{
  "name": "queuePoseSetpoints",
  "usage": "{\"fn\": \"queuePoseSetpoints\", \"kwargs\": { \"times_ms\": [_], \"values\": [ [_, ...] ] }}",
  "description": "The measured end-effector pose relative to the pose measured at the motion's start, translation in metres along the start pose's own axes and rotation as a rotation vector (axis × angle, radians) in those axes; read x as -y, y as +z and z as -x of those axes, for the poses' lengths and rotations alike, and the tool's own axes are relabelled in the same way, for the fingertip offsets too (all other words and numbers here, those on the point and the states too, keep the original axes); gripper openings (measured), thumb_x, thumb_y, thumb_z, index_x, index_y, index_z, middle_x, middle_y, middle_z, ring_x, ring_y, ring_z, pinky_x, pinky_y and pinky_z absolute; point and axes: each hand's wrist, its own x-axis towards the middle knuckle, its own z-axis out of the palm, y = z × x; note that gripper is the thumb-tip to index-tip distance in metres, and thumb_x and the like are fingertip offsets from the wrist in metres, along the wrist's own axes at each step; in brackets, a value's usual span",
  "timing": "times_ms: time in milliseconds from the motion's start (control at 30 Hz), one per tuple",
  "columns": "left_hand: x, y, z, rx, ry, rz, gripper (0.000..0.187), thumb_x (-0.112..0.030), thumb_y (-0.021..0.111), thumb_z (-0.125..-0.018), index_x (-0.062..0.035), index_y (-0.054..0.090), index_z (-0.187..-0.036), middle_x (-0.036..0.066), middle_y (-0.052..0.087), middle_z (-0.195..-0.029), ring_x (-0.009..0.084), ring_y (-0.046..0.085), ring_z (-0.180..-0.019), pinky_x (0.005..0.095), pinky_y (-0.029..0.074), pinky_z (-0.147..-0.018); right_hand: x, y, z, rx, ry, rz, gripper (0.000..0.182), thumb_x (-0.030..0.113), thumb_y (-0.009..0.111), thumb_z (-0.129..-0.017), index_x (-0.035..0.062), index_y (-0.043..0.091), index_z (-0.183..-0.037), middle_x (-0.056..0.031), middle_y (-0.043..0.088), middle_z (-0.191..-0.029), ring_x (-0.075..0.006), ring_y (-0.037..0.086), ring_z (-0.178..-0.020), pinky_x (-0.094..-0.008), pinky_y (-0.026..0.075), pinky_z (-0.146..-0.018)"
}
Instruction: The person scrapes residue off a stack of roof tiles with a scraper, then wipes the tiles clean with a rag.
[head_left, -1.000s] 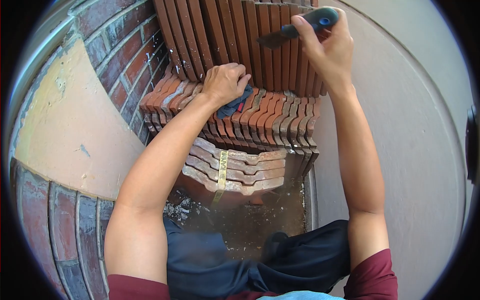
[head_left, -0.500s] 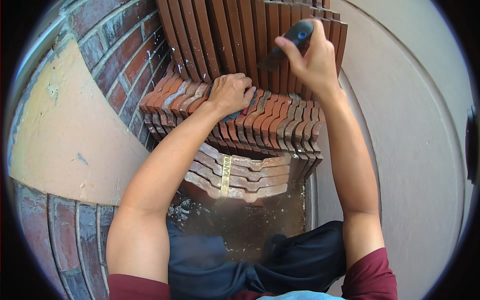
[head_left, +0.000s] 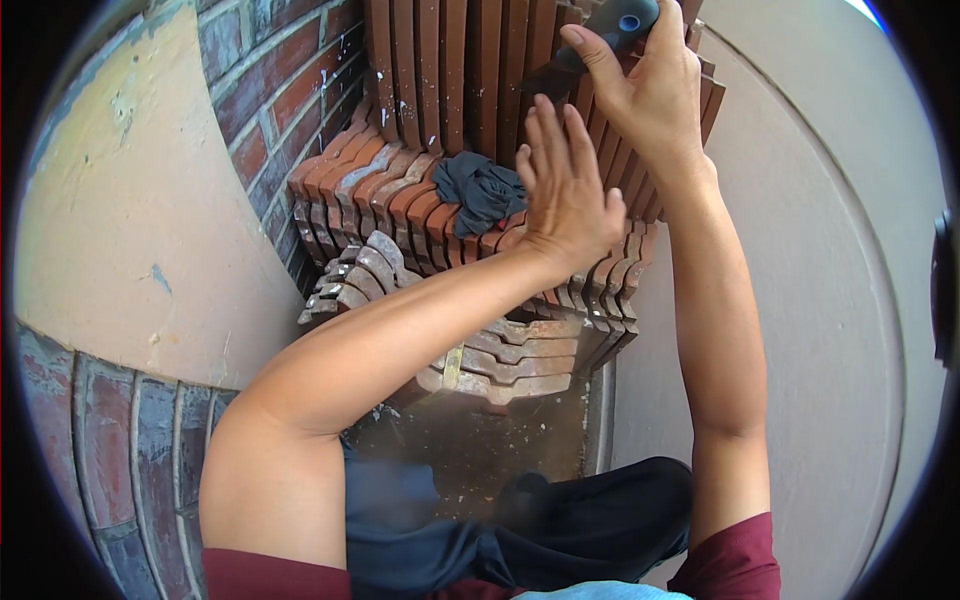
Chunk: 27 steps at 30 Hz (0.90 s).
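Up at the standing tiles [head_left: 455, 75], my right hand [head_left: 655, 110] grips the dark handle of a scraper [head_left: 622, 22], which has a blue-lined hole in its end. Its dark blade points down and left. My left hand [head_left: 570, 195] is open, fingers stretched out and holding nothing, with the fingertips close below the blade. It hovers over the lower row of stacked roof tiles [head_left: 375, 185]. On that row, left of my left hand, lies a crumpled dark grey cloth [head_left: 478, 188] with a bit of something red beside it.
Nearer me lies a bundle of weathered tiles [head_left: 530, 372] with a yellow strap [head_left: 453, 368], partly behind my left forearm. A brick wall [head_left: 275, 105] and a plastered panel [head_left: 140, 230] bound the left. A pale smooth wall [head_left: 800, 300] rises on the right.
My left hand has left the cloth, moving right and up toward the scraper with fingers now straight. The cloth is uncovered. My right hand, still holding the scraper, sits slightly higher and further right.
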Motion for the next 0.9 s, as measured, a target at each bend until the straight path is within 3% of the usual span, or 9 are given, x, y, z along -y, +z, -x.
{"fn": "queuePoseSetpoints", "kwargs": {
  "times_ms": [200,300,500,600,733,767,900],
  "values": [
    [-0.015,0.007,-0.022,-0.047,-0.098,0.072,0.104,-0.021,0.059,-0.082,0.0187,-0.007,-0.151,0.045,-0.009,-0.158,0.0577,-0.009,-0.150,0.0700,0.005,-0.116,0.018,-0.001,-0.017,0.119,0.074,-0.022,0.041,0.019,0.078,-0.089,0.0008,0.049,-0.112,-0.0205,0.064,-0.081,-0.0358,0.068,-0.073,-0.0407,0.052,-0.066],
    [-0.013,0.007,-0.028,-0.053,-0.096,0.098,0.103,-0.021,0.058,-0.082,0.0185,-0.008,-0.151,0.044,-0.010,-0.158,0.0575,-0.010,-0.150,0.0699,0.004,-0.116,0.013,0.006,-0.016,0.138,-0.022,-0.037,0.042,0.018,0.077,-0.089,0.0007,0.048,-0.114,-0.0213,0.064,-0.080,-0.0370,0.068,-0.074,-0.0421,0.052,-0.066],
    [-0.009,0.004,-0.031,-0.028,-0.049,0.085,0.102,-0.020,0.057,-0.082,0.0183,-0.008,-0.152,0.044,-0.009,-0.158,0.0564,-0.007,-0.151,0.0692,0.006,-0.116,0.016,0.004,-0.022,0.159,-0.001,-0.109,0.044,0.018,0.077,-0.090,-0.0001,0.046,-0.115,-0.0234,0.066,-0.083,-0.0424,0.068,-0.077,-0.0447,0.052,-0.067],
    [-0.018,0.005,-0.025,-0.009,-0.156,0.117,0.101,-0.019,0.057,-0.082,0.0181,-0.008,-0.152,0.045,-0.008,-0.158,0.0562,-0.006,-0.151,0.0681,0.005,-0.117,0.011,0.012,-0.017,0.212,-0.049,-0.011,0.042,0.018,0.076,-0.090,-0.0001,0.046,-0.115,-0.0229,0.065,-0.084,-0.0405,0.068,-0.076,-0.0438,0.052,-0.067],
    [-0.017,0.000,-0.026,0.054,-0.128,0.136,0.101,-0.019,0.057,-0.082,0.0180,-0.007,-0.152,0.045,-0.007,-0.158,0.0570,-0.005,-0.150,0.0673,0.006,-0.117,0.017,0.007,-0.023,0.208,0.013,-0.094,0.044,0.020,0.076,-0.090,0.0001,0.045,-0.115,-0.0240,0.065,-0.086,-0.0438,0.068,-0.081,-0.0464,0.052,-0.069],
    [-0.016,-0.001,-0.031,0.072,-0.133,0.151,0.101,-0.018,0.057,-0.082,0.0180,-0.007,-0.152,0.045,-0.007,-0.158,0.0573,-0.004,-0.150,0.0674,0.006,-0.117,0.011,0.011,-0.020,0.146,-0.055,-0.075,0.044,0.020,0.076,-0.090,0.0001,0.045,-0.115,-0.0243,0.064,-0.086,-0.0447,0.067,-0.080,-0.0471,0.051,-0.069],
    [-0.018,0.008,-0.022,0.035,-0.114,0.103,0.100,-0.019,0.056,-0.082,0.0178,-0.005,-0.152,0.045,-0.005,-0.157,0.0587,-0.002,-0.149,0.0685,0.007,-0.116,0.014,0.013,-0.017,0.216,-0.072,0.030,0.042,0.018,0.076,-0.090,0.0001,0.046,-0.114,-0.0220,0.065,-0.084,-0.0401,0.068,-0.076,-0.0450,0.052,-0.066]
  ]
}}
